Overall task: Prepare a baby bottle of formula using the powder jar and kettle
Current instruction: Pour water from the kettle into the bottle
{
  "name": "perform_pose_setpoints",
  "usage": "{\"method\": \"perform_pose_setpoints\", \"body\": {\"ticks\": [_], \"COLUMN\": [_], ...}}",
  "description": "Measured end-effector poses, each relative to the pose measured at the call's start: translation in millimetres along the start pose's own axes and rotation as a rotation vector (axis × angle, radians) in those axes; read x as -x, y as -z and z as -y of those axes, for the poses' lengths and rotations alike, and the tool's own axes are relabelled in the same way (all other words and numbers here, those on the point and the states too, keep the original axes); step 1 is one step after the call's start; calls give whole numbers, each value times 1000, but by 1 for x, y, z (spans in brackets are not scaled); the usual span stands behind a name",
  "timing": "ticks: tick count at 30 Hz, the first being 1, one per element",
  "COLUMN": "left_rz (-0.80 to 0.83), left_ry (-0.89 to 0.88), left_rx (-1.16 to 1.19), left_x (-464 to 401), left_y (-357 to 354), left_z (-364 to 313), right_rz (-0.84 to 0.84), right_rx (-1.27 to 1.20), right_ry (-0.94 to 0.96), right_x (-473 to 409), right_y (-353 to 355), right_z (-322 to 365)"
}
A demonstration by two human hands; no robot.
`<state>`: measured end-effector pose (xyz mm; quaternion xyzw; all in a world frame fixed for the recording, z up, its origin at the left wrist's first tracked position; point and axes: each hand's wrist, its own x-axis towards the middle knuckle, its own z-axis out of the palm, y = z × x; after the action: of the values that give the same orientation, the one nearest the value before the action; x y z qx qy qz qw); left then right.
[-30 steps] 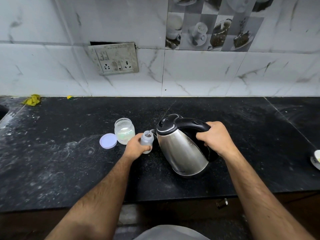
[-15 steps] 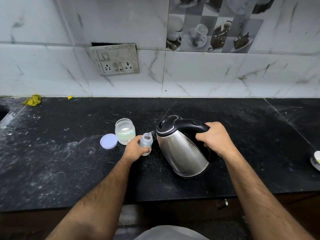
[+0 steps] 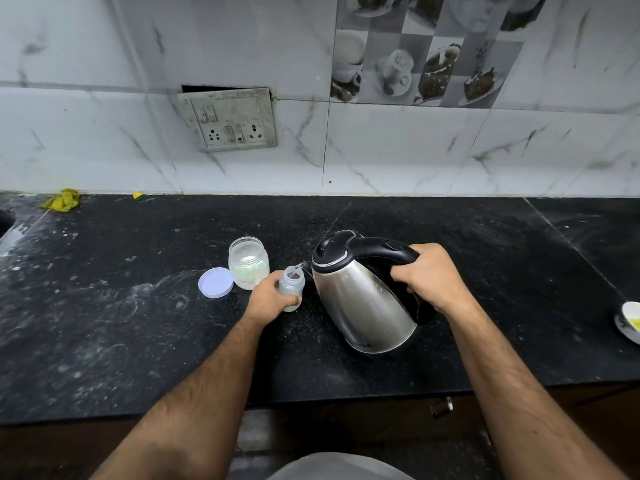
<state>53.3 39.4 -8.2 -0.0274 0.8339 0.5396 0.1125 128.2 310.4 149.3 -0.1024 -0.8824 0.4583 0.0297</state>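
Yellow cloth (image 3: pixel 62 200): crumpled at the far left of the worktop (image 3: pixel 104 341), against the wall; no part in the step.
Jar lid (image 3: pixel 215 283): lies flat on the worktop, just left of the jar and touching or nearly touching its base.
Powder jar (image 3: pixel 248 263): open, upright, white powder visible in its lower part; unmoved over the last second.
Left hand (image 3: pixel 273 299): fingers wrapped round the lower body of the baby bottle, steadying it upright on the worktop.
Baby bottle (image 3: pixel 292 284): small, translucent, uncapped, between jar and kettle; its mouth sits directly under the spout.
Change: compared with a second ago the kettle is tipped further toward the bottle, and a thin thread of water now appears to run from the spout (image 3: pixel 304 265) into the neck.
Kettle (image 3: pixel 360 299): steel body, black lid closed, raised and leaning left.
Right hand (image 3: pixel 433 278): clenched round the black handle, carrying the kettle's weight.
Meaning for the task: the water-filling step is probably under way; fill level cannot be read. Capping and mixing apparently remain.
Dish (image 3: pixel 628 322): at the right edge, partly cropped.
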Motion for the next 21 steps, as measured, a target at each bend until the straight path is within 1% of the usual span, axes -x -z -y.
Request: {"method": "perform_pose_setpoints", "body": {"ticks": [21], "left_rz": [-18], "left_ry": [-5], "left_rx": [14], "left_x": [4], "left_y": [-1], "left_z": [2], "right_rz": [0], "right_rx": [31], "right_ry": [9], "right_x": [2], "right_y": [1], "right_z": [1]}}
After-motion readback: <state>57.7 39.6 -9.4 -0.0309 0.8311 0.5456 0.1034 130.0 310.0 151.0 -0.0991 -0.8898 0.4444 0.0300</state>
